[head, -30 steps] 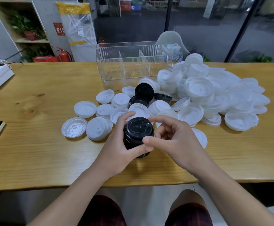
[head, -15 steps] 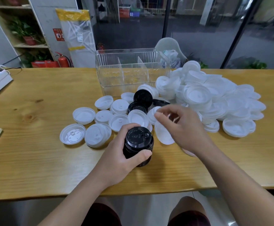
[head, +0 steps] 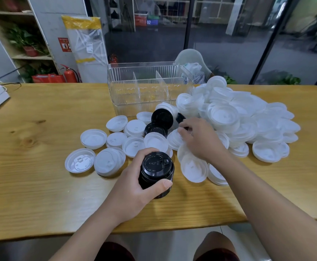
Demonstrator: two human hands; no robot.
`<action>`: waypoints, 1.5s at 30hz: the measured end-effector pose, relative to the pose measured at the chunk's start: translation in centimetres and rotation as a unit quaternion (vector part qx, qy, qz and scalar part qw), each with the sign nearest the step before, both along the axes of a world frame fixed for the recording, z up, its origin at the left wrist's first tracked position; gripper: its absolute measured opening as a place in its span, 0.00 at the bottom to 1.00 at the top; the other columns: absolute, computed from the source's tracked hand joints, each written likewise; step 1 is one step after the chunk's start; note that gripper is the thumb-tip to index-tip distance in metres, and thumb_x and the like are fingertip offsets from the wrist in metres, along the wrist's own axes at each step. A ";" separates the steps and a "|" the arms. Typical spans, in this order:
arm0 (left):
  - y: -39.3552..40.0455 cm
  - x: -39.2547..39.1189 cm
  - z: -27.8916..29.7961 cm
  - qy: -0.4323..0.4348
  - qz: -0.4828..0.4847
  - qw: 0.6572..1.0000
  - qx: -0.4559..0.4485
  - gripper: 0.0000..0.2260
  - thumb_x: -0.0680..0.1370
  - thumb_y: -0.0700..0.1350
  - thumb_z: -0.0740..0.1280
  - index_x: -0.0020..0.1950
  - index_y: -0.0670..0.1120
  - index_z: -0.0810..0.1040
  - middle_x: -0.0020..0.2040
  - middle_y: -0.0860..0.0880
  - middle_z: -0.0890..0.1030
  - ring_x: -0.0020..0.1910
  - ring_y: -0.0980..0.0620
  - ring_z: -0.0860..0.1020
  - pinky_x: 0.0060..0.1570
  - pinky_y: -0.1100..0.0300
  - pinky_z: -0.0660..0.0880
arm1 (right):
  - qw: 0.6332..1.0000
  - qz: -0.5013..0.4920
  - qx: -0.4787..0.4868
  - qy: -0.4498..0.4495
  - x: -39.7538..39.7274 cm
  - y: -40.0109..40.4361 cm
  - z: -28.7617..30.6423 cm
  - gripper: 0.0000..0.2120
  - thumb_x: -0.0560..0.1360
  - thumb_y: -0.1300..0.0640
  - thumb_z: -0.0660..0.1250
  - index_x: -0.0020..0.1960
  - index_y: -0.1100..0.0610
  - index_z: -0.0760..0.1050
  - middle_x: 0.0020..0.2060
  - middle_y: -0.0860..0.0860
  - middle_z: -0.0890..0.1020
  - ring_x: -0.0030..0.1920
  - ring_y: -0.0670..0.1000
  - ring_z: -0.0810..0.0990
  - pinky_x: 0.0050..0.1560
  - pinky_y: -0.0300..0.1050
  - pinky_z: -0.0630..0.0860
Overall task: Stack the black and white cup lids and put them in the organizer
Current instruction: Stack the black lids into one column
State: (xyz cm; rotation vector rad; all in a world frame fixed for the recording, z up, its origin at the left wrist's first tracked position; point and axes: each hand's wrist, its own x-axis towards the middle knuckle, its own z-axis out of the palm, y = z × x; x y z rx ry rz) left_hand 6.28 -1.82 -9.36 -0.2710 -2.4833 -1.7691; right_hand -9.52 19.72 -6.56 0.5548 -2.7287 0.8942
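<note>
Head view: left hand (head: 135, 187) is gripping the black lid stack (head: 156, 172); right hand (head: 201, 138) is pinching another black lid (head: 180, 117); organizer (head: 148, 87) is holding nothing, white lids (head: 248, 117) remaining loose

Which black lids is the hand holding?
The left hand grips the stack of black lids nearest the table's front edge. The other two black lids lie loose farther back, by the clear organizer.

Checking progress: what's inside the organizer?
Through the clear organizer only its two dividers show; no lids are inside. Its lower front right corner is hidden behind white lids.
</note>
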 end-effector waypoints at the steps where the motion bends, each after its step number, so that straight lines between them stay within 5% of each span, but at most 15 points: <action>1: 0.0 0.0 0.0 0.001 0.000 1.000 0.001 0.29 0.76 0.55 0.80 0.73 0.62 0.72 0.63 0.57 0.85 0.65 0.54 0.83 0.60 0.68 0.76 | 0.999 -0.004 -0.033 0.007 0.6 0.3 0.5 0.06 0.84 0.55 0.69 0.51 0.53 0.84 0.44 0.43 0.83 0.47 0.47 0.78 0.54 0.40 0.72; 4: 0.1 0.0 0.1 0.002 -0.003 1.000 0.004 0.28 0.76 0.55 0.80 0.73 0.62 0.72 0.64 0.57 0.85 0.65 0.54 0.83 0.60 0.69 0.76 | 0.989 -0.016 -0.145 0.023 2.8 1.3 2.1 0.06 0.79 0.58 0.76 0.53 0.49 0.85 0.45 0.37 0.82 0.47 0.40 0.78 0.48 0.29 0.70; 7: 0.1 0.0 0.2 0.003 -0.003 1.000 0.003 0.29 0.75 0.56 0.79 0.73 0.61 0.72 0.63 0.57 0.85 0.65 0.54 0.83 0.60 0.68 0.75 | 0.967 0.003 -0.254 -0.014 5.1 2.0 2.9 0.09 0.75 0.61 0.79 0.50 0.51 0.82 0.46 0.45 0.85 0.48 0.47 0.79 0.51 0.39 0.73; 10: 0.2 0.0 0.2 0.006 -0.001 1.000 0.003 0.28 0.75 0.56 0.78 0.73 0.61 0.72 0.63 0.58 0.85 0.65 0.54 0.83 0.61 0.68 0.75 | 0.938 0.030 -0.337 -0.078 6.8 2.7 2.5 0.08 0.78 0.64 0.77 0.53 0.55 0.80 0.52 0.56 0.85 0.57 0.58 0.82 0.65 0.54 0.76; 12: 0.2 0.0 0.2 0.009 0.002 1.000 0.004 0.29 0.75 0.56 0.78 0.73 0.61 0.73 0.63 0.58 0.85 0.64 0.54 0.83 0.61 0.68 0.75 | 0.898 0.058 -0.413 -0.140 7.6 2.9 2.0 0.08 0.80 0.66 0.74 0.57 0.58 0.79 0.53 0.63 0.83 0.55 0.63 0.82 0.65 0.60 0.78; 16: 0.3 0.1 0.2 0.011 0.003 1.000 0.005 0.29 0.75 0.56 0.79 0.74 0.59 0.72 0.63 0.57 0.85 0.65 0.54 0.83 0.61 0.67 0.76 | 0.814 0.063 -0.524 -0.244 8.8 2.0 1.4 0.12 0.82 0.66 0.71 0.65 0.60 0.79 0.54 0.64 0.82 0.53 0.58 0.84 0.55 0.51 0.83; 19: 0.5 0.2 0.4 0.016 0.003 1.000 0.010 0.29 0.75 0.55 0.79 0.74 0.59 0.72 0.64 0.59 0.85 0.65 0.55 0.83 0.61 0.68 0.75 | 0.819 0.049 -0.514 -0.250 9.9 0.7 1.0 0.11 0.81 0.61 0.74 0.63 0.58 0.82 0.51 0.63 0.85 0.50 0.57 0.87 0.55 0.52 0.83; 24: 0.6 0.3 0.5 0.030 0.003 1.000 0.002 0.28 0.76 0.53 0.79 0.75 0.58 0.73 0.65 0.60 0.84 0.67 0.57 0.82 0.62 0.69 0.75 | 0.924 -0.001 -0.348 -0.158 11.5 -1.2 0.8 0.13 0.78 0.46 0.78 0.58 0.48 0.82 0.35 0.56 0.84 0.36 0.51 0.82 0.47 0.46 0.79; 27: 0.6 0.3 0.4 0.033 0.010 0.999 -0.001 0.28 0.75 0.55 0.79 0.73 0.59 0.73 0.64 0.60 0.85 0.65 0.57 0.83 0.60 0.69 0.75 | 0.951 0.001 -0.275 -0.141 12.2 -1.4 1.1 0.16 0.76 0.38 0.77 0.59 0.43 0.79 0.31 0.56 0.82 0.36 0.55 0.82 0.46 0.48 0.79; 30: 0.5 0.2 0.3 0.033 0.012 0.999 0.001 0.28 0.75 0.54 0.79 0.73 0.59 0.74 0.63 0.59 0.85 0.65 0.55 0.83 0.60 0.69 0.76 | 0.957 0.036 -0.248 -0.148 12.8 -1.2 1.7 0.15 0.79 0.37 0.72 0.59 0.44 0.81 0.29 0.57 0.80 0.35 0.58 0.81 0.46 0.48 0.79; 33: 0.4 0.2 0.2 0.030 0.012 0.999 -0.007 0.27 0.77 0.51 0.80 0.73 0.59 0.74 0.63 0.59 0.85 0.65 0.56 0.83 0.60 0.69 0.75 | 0.953 0.070 -0.231 -0.181 12.4 0.0 2.7 0.11 0.82 0.40 0.70 0.54 0.46 0.85 0.28 0.59 0.80 0.28 0.50 0.74 0.34 0.41 0.72; 39: 0.2 0.2 0.0 0.028 0.006 0.999 -0.016 0.25 0.79 0.48 0.80 0.73 0.59 0.74 0.65 0.58 0.84 0.66 0.55 0.82 0.60 0.68 0.76 | 0.934 0.168 -0.183 -0.256 10.5 2.7 4.1 0.13 0.79 0.49 0.78 0.63 0.44 0.85 0.32 0.51 0.80 0.37 0.51 0.77 0.43 0.40 0.73; 45: 0.2 0.2 -0.4 0.028 -0.004 0.999 -0.023 0.30 0.78 0.51 0.79 0.76 0.59 0.71 0.68 0.59 0.82 0.70 0.55 0.80 0.66 0.62 0.74 | 0.935 0.187 -0.178 -0.245 9.4 2.7 3.3 0.14 0.74 0.53 0.83 0.59 0.46 0.86 0.35 0.52 0.82 0.36 0.52 0.75 0.39 0.45 0.72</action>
